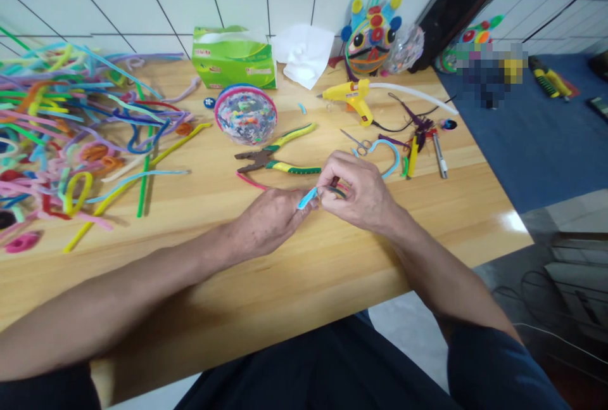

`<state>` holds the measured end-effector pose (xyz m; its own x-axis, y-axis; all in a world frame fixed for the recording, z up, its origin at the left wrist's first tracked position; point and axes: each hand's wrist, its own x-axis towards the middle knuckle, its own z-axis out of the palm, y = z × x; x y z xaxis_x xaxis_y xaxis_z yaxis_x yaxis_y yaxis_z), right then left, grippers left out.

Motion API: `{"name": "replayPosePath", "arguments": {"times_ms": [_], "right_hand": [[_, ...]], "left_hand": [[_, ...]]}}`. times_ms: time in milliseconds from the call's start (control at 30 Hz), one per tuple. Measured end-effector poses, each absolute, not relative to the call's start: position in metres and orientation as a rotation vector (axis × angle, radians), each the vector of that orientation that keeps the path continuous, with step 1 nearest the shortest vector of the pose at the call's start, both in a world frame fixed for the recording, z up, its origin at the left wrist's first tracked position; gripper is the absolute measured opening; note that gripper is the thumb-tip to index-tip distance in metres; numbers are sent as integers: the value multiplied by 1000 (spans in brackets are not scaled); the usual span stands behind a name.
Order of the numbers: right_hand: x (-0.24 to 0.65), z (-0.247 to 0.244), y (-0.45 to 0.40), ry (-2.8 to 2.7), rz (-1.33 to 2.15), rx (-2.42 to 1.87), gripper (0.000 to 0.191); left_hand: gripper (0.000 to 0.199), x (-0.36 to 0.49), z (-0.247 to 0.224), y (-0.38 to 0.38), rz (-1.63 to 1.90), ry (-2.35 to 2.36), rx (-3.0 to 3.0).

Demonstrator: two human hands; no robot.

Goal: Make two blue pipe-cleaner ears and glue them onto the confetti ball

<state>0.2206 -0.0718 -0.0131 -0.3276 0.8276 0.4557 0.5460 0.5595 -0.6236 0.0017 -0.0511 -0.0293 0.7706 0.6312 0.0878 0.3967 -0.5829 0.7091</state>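
My left hand (268,220) is closed, its fingertips pinching a short folded piece of light blue pipe cleaner (307,199) above the table. My right hand (361,193) meets it from the other side, thumb and fingers pressed together at the upper end of the blue piece. A thin dark object (338,192) shows under the right fingers; its kind is unclear. Just beyond my hands lie pliers (268,158) with green-and-yellow handles, jaws apart. A thin pink-red pipe cleaner (251,181) runs behind my left hand. Small scissors (361,147) and a curved blue pipe cleaner (395,160) rest past my right hand.
Many coloured pipe cleaners (95,137) cover the left side. Behind stand a clear decorated bowl (246,115), a green tissue pack (232,58) and a colourful face-shaped craft (373,39). A yellow glue gun (349,96), its cord and a marker (440,156) lie at right.
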Motion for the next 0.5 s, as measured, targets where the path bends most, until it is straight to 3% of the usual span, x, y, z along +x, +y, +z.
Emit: {"name": "replayPosePath", "arguments": {"times_ms": [500], "right_hand": [[206,-24,-79,-1952,262,-1128,20]], "left_hand": [[34,2,-33,-61,382,918,2566]]}}
